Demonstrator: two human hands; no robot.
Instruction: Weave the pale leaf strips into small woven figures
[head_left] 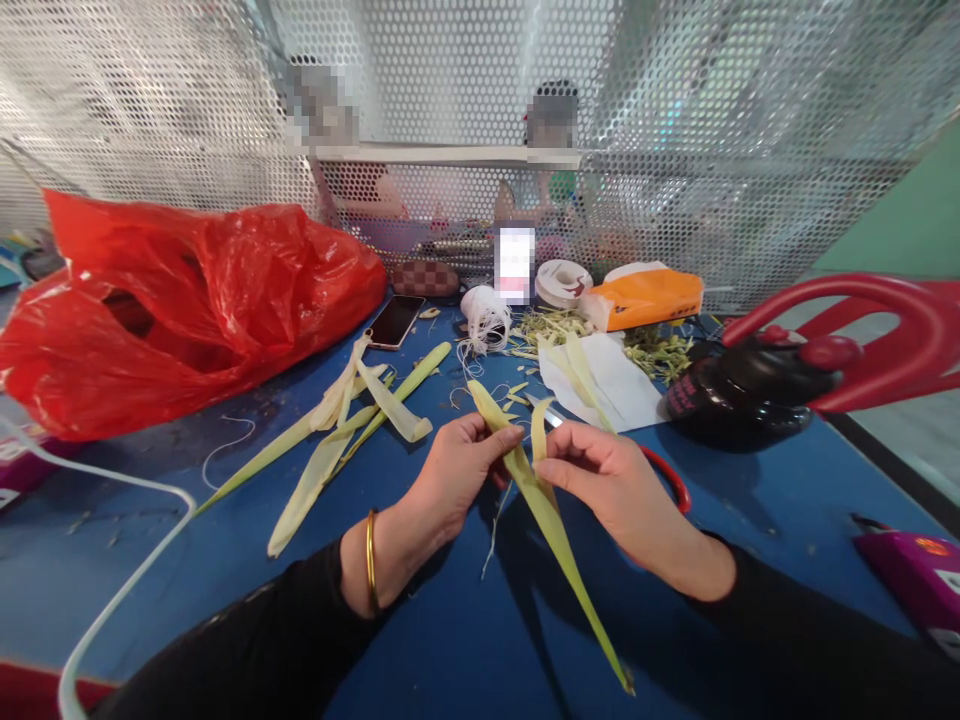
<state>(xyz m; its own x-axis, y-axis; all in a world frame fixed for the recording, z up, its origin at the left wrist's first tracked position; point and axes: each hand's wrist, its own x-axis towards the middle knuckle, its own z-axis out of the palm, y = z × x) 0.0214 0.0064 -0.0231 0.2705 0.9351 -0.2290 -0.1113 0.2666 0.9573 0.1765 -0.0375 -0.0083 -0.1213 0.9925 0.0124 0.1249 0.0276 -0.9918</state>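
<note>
My left hand [465,465] pinches a long, pale green husk leaf [555,535] near its broad upper end, thumb on top. The leaf slants down to the right and ends in a narrow brownish tip. My right hand [619,490] is closed, thumb and fingers pinching a curled, yellowish strip [539,430] at the leaf's right edge. Partly hidden beneath my right hand lie scissors with a red handle [671,482]; a blade shows beyond the fingers. More husk leaves [319,485] lie crossed on the blue table [435,630], left of my hands.
A red plastic bag [225,300] fills the back left, beside a phone [397,321]. White string [486,318], a ribbon spool [562,284], an orange packet [649,297] and white paper [637,390] lie behind my hands. A black bottle [739,395] stands right; a white cable [142,475] curves left.
</note>
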